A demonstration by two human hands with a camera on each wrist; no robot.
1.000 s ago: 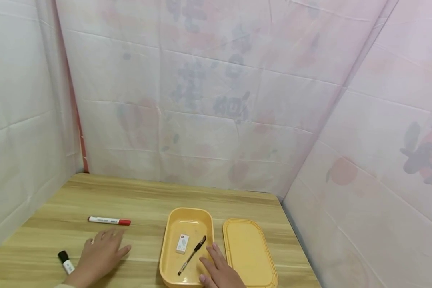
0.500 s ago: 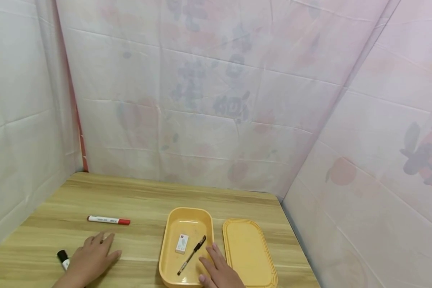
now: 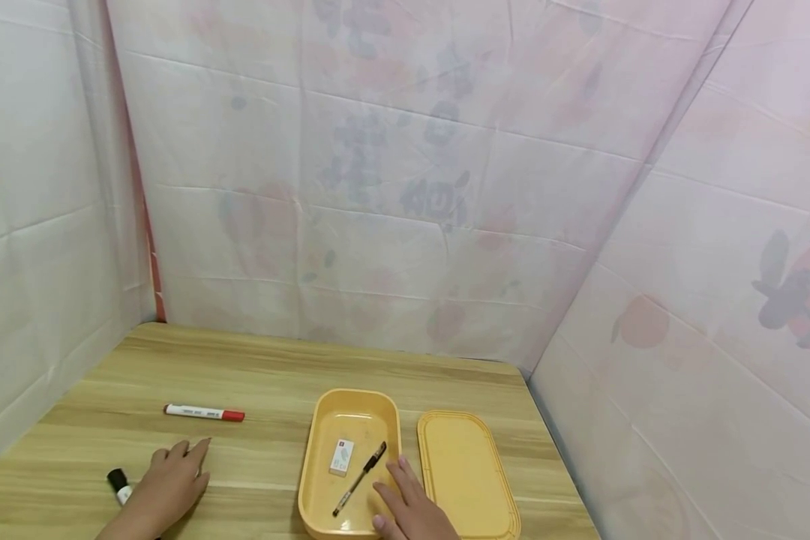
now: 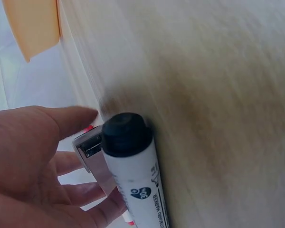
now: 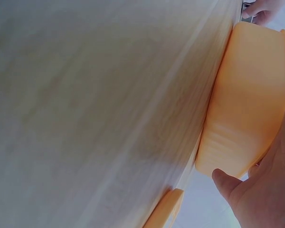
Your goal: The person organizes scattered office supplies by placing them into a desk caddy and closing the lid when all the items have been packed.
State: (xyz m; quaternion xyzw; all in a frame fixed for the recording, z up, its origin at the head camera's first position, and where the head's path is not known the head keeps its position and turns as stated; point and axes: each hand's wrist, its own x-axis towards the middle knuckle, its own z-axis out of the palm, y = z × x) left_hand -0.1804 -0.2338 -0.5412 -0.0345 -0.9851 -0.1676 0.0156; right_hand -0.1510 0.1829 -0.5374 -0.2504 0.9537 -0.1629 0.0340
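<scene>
At the left, my left hand (image 3: pixel 169 484) is low over the table, palm down. In the left wrist view, its thumb and fingers are on either side of a grey boxy thing (image 4: pixel 91 149) with a dark metal slot. A gap shows by the thumb tip, and the head view hides this thing. Beside it lies a whiteboard marker (image 4: pixel 133 175) with a black cap. My right hand (image 3: pixel 415 499) rests at the right rim of a yellow box (image 3: pixel 320 420), fingers loosely bent; part of its contact is hidden. The box contains a black pen (image 3: pixel 360 478) and a boxed eraser (image 3: pixel 341 457).
A red-capped marker (image 3: pixel 204 412) lies beyond my left hand. The yellow lid (image 3: pixel 466 472) lies flat to the right of the box. Hanging sheets (image 3: pixel 378 187) enclose the back and sides of the wooden table (image 3: pixel 270 360).
My left hand has drawn back toward me and slightly left, and its spread fingers have come closer together. The right hand and the box look unmoved.
</scene>
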